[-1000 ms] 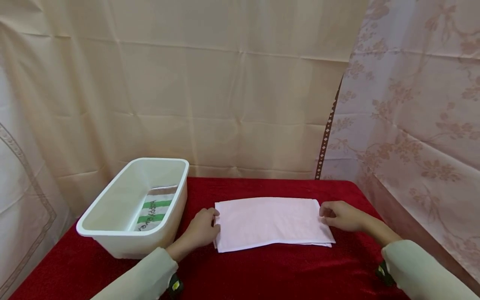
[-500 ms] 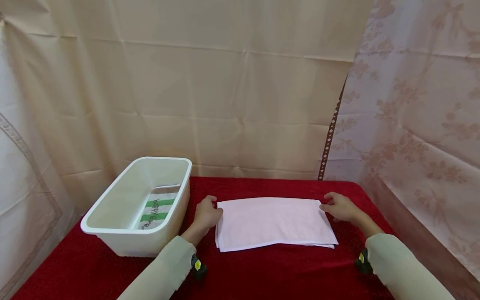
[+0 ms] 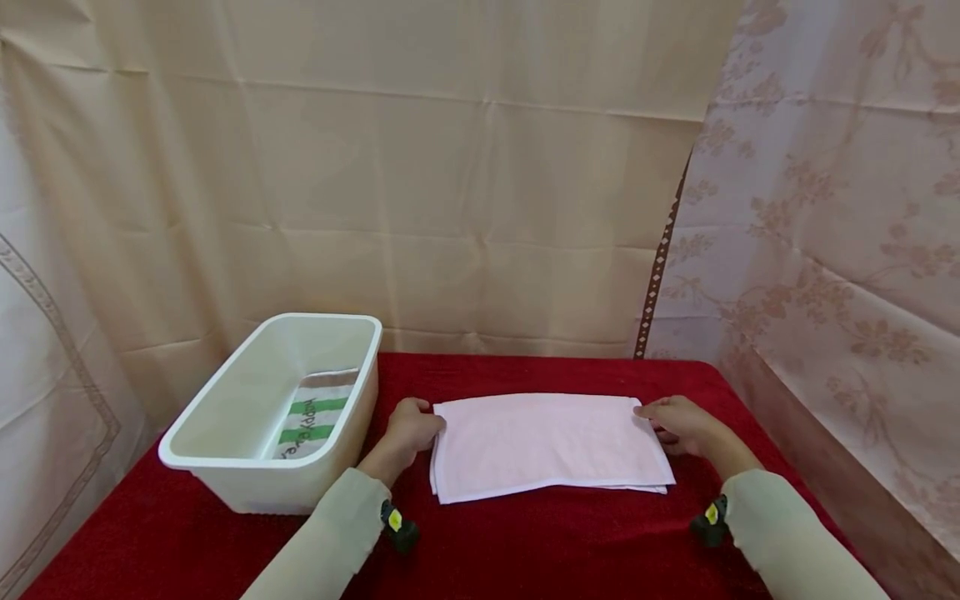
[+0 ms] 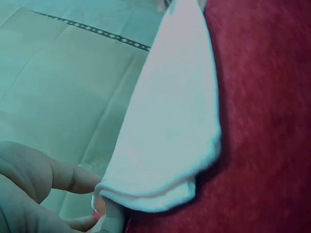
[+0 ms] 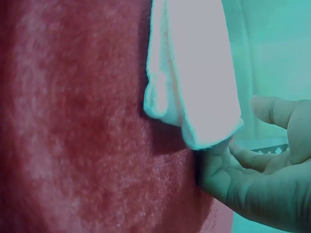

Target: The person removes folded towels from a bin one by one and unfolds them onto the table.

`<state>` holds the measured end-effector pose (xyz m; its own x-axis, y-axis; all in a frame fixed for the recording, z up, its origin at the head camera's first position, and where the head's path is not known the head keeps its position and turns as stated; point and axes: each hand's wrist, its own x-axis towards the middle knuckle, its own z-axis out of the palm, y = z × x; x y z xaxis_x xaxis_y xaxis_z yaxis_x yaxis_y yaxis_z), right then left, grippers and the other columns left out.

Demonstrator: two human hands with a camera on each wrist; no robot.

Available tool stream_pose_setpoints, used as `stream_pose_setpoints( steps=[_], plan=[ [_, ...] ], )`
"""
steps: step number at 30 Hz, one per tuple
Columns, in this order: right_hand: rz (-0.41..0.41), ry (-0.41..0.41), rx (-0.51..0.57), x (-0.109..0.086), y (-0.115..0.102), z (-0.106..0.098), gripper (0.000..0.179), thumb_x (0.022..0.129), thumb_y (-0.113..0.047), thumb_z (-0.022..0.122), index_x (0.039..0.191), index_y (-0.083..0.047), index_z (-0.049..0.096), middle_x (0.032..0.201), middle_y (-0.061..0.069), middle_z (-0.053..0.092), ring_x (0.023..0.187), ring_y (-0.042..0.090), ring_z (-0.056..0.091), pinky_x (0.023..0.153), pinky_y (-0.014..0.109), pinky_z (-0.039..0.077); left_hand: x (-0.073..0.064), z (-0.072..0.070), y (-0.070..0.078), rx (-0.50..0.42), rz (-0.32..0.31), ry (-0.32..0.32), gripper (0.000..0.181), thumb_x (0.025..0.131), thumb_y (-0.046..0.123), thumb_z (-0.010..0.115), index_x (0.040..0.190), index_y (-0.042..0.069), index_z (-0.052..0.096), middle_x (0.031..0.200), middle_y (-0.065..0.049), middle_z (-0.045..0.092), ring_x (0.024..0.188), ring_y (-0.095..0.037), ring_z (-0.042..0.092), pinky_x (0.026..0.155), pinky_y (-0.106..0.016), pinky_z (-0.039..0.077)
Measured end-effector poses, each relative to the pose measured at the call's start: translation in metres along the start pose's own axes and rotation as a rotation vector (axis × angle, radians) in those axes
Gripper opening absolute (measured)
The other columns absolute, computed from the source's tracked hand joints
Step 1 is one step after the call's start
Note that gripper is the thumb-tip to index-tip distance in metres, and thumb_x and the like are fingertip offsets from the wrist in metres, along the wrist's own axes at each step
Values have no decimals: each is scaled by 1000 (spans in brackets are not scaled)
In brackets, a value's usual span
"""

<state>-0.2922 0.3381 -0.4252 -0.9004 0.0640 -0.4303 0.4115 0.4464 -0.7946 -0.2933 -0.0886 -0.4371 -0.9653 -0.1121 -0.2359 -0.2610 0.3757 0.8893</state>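
Observation:
A folded pale pink towel (image 3: 551, 450) with white edges lies on the red table cover. At its far left corner my left hand (image 3: 405, 432) pinches the edge; in the left wrist view the thumb (image 4: 80, 180) meets the cloth above and a finger (image 4: 114, 217) lies beneath. My right hand (image 3: 688, 427) is at the towel's far right corner. In the right wrist view, fingers (image 5: 218, 167) of that hand reach under the towel's end (image 5: 209, 97), while its thumb (image 5: 272, 109) stands apart from the cloth.
On the left stands a white plastic basin (image 3: 217, 463); a striped green, brown and white cloth (image 3: 315, 414) with lettering lies inside. Red velvety fabric (image 3: 555, 550) covers the table. A beige curtain (image 3: 435, 208) hangs behind, a floral one (image 3: 840, 275) at right.
Both hands have shifted along the towel's ends to its far corners. The left fingers have closed on the cloth and the right fingers have come under its edge. The towel lies almost unmoved.

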Motion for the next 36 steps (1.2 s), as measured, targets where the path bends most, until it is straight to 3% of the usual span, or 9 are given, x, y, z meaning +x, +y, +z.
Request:
stream_pose_setpoints(
  steps=[4, 8, 14, 17, 24, 27, 32, 36],
  plan=[
    [3, -8, 77, -2, 4, 0, 53, 103, -27, 57, 140, 8, 44, 116, 18, 61, 98, 26, 63, 79, 39, 56, -1, 1, 1, -34, -6, -16, 58, 89, 2, 68, 139, -16, 46, 129, -32, 57, 100, -31, 63, 87, -41, 58],
    [-12, -3, 112, -6, 8, -1, 32, 102, -21, 57, 121, 4, 58, 97, 9, 66, 89, 23, 64, 76, 39, 56, -4, 0, 0, -59, -17, -20, 48, 88, 0, 69, 130, -16, 53, 116, -28, 61, 89, -27, 64, 76, -34, 59],
    [-26, -50, 107, -10, 15, -1, 40, 101, -18, 59, 130, 8, 51, 108, 15, 64, 96, 28, 64, 81, 45, 58, -12, -4, -2, -121, -25, -50, 34, 89, 1, 68, 120, -10, 58, 96, -18, 61, 76, -22, 63, 70, -39, 61],
    [-42, -62, 109, -11, 18, -1, 44, 101, -18, 59, 134, 8, 47, 108, 15, 64, 94, 27, 66, 81, 46, 58, -14, -5, -1, -133, -22, -81, 39, 90, 2, 69, 126, -8, 56, 99, -19, 62, 77, -23, 64, 71, -42, 62],
    [-77, -54, 107, -13, 20, 2, 28, 100, -18, 61, 119, 2, 54, 100, 12, 65, 87, 26, 67, 77, 45, 58, -13, -1, 1, -148, -5, -86, 53, 90, -4, 70, 140, -2, 51, 123, -25, 57, 89, -28, 67, 80, -47, 61],
    [-89, -47, 104, -16, 19, 3, 24, 101, -18, 61, 116, 1, 55, 98, 11, 65, 86, 25, 67, 75, 43, 58, -12, 1, 2, -177, 5, -73, 49, 91, -6, 67, 138, -3, 53, 118, -24, 61, 90, -28, 67, 80, -47, 61],
    [-95, -14, 130, -19, 17, 3, 23, 102, -18, 61, 115, 0, 55, 96, 10, 65, 84, 24, 65, 73, 41, 59, -11, 2, 3, -181, 37, -38, 44, 90, -7, 64, 133, -4, 57, 101, -19, 66, 82, -24, 65, 68, -37, 60],
    [-124, -19, 174, -21, 16, 2, 19, 103, -18, 60, 112, -2, 56, 93, 7, 65, 82, 21, 65, 72, 40, 59, -10, -1, 6, -201, 63, -54, 45, 89, -7, 62, 134, -5, 57, 103, -20, 66, 84, -24, 66, 72, -40, 61]
  ],
)
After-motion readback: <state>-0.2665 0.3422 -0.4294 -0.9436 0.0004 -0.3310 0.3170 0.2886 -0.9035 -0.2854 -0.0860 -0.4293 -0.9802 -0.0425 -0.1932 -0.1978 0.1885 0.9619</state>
